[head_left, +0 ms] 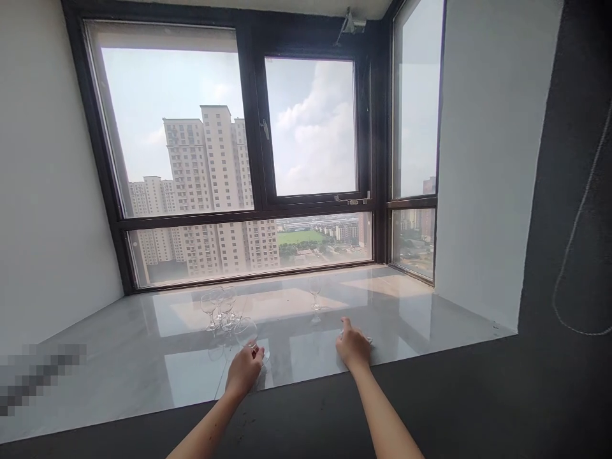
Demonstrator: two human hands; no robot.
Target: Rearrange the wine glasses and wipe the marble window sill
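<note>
A clear wine glass (245,330) is in my left hand (245,370), its fingers closed around the stem low over the front of the sill. My right hand (354,346) is closed at the sill's front edge, to the right of that glass. Small whitish bits, perhaps a cloth (370,341), show beside its fingers; most of this is hidden by the hand. Several clear stemmed glasses (226,301) stand upright in a group behind my left hand. Another stemmed glass (314,292) stands alone farther back, near the window.
The shiny grey windowsill (129,376) carries bright reflections. Its front edge drops to a dark wall (306,427). Dark-framed windows (248,220) close off the back, with a handle (264,129) on one pane. A beaded cord (568,255) hangs at the right.
</note>
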